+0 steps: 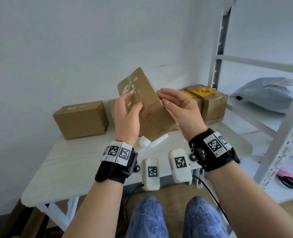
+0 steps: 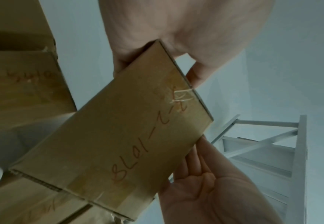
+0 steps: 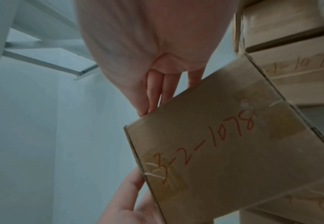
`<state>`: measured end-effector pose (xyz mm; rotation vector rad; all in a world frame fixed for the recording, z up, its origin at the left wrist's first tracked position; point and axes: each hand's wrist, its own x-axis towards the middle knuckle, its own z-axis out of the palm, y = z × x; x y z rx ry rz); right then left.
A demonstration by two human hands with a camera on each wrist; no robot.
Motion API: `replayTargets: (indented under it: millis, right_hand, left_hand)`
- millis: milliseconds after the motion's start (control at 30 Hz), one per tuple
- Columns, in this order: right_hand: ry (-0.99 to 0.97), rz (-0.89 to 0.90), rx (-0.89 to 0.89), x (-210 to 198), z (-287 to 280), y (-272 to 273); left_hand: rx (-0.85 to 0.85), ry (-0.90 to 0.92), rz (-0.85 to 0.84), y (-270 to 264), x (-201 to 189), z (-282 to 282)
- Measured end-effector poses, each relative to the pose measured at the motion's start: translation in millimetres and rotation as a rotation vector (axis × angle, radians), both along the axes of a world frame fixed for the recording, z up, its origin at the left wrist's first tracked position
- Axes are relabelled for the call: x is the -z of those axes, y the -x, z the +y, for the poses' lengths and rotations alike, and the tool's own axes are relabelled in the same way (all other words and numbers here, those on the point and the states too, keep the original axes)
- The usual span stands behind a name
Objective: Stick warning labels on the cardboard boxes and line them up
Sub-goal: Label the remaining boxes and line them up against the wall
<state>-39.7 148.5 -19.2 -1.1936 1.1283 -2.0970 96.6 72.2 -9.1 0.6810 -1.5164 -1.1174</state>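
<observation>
A plain cardboard box (image 1: pixel 142 93) hangs tilted above the table between both hands. My left hand (image 1: pixel 132 102) grips its left end, thumb on one side and fingers on the other. My right hand (image 1: pixel 163 97) lies against its right edge with straight fingers (image 3: pixel 153 97). The underside (image 2: pixel 118 144) bears orange handwriting, "3-2-1078" (image 3: pixel 205 145), and no warning label shows on the box. Two boxes (image 1: pixel 212 107) at the back right carry yellow-and-red labels (image 1: pixel 205 91). A bare box (image 1: pixel 80 119) stands at the back left.
A white roll (image 1: pixel 157 141) lies on the pale table (image 1: pixel 73 165) under the held box. Another box (image 1: pixel 111 103) is mostly hidden behind my left hand. A white metal rack (image 1: pixel 218 54) stands to the right, with a grey bag (image 1: pixel 266 93) on its shelf.
</observation>
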Motion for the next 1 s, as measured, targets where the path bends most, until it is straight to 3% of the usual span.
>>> replayTargets:
  millis: [200, 467, 600, 867, 1000]
  right_hand:
    - [0.012, -0.012, 0.105, 8.4, 21.9, 11.1]
    - [-0.219, 0.084, 0.203, 26.3, 34.7, 22.6]
    - [-0.304, 0.075, 0.217, 39.0, 33.3, 26.3]
    - [-0.293, 0.084, 0.172, 39.3, 35.3, 14.7]
    - [-0.308, 0.146, 0.172, 36.9, 36.6, 10.5]
  left_hand:
    - [0.1, 0.024, 0.089, 15.4, 11.6, 15.5]
    - [0.182, -0.024, 0.087, 23.1, 29.8, 25.8]
    - [0.151, -0.03, 0.039, 20.0, 30.3, 23.6]
    - [0.104, 0.049, -0.104, 10.5, 30.6, 24.8]
    - [0.078, -0.005, -0.186, 5.4, 30.5, 19.9]
